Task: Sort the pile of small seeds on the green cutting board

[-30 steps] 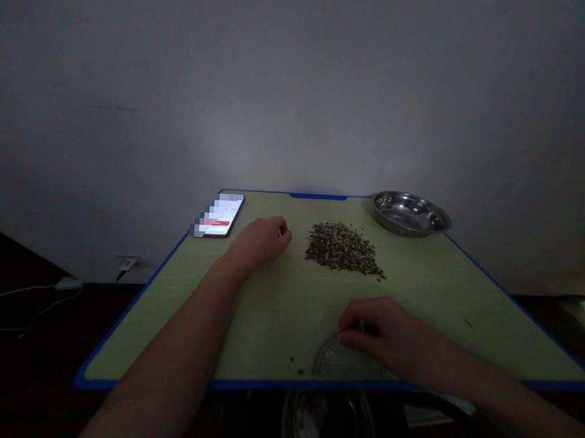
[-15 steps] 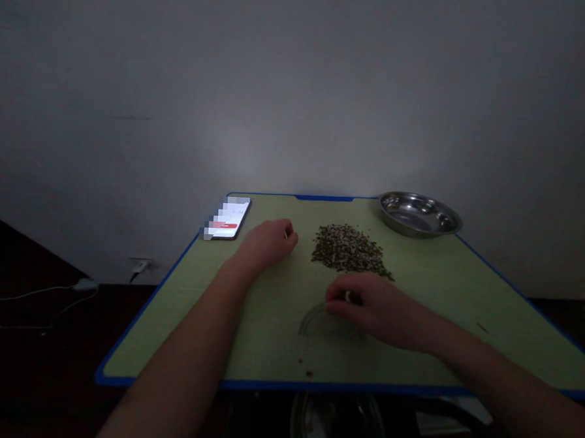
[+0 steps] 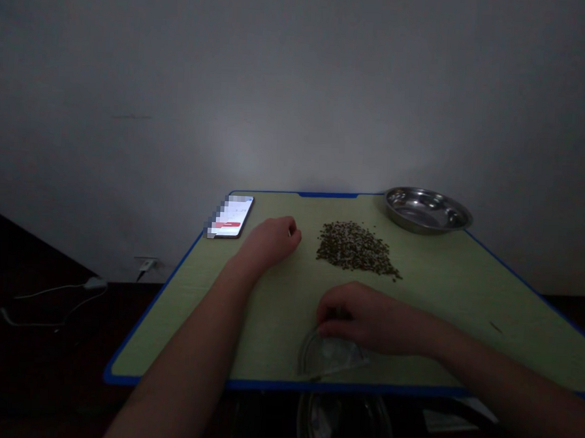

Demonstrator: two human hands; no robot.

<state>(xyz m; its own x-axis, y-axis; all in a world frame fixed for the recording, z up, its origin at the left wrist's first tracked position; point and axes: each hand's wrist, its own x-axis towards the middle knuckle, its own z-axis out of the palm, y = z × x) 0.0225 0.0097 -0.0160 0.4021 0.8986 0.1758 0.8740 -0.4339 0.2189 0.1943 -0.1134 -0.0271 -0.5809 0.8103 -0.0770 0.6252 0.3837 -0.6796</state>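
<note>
My right hand (image 3: 353, 317) is closed on a clear protractor (image 3: 331, 357), pinching its curved edge. The protractor lies low over the table near the front edge, its straight side facing me. A small dark bit (image 3: 316, 379) shows at that straight side. My left hand (image 3: 274, 239) rests on the table with its fingers curled closed; whether they hold anything is hidden. Just right of the left hand, beyond the right hand, spreads a loose pile of small mixed beans or seeds (image 3: 354, 247), dark and pale.
The green table (image 3: 444, 318) has a blue rim. A steel bowl (image 3: 426, 211) sits at the back right corner, and a lit phone (image 3: 230, 217) at the back left. A thin dark sliver (image 3: 496, 328) lies at right. Below the front edge is a round glass container (image 3: 345, 424).
My right hand has drawn the protractor toward the front edge, over where two small dark bits lay. The left hand stays in place. The view has shifted slightly.
</note>
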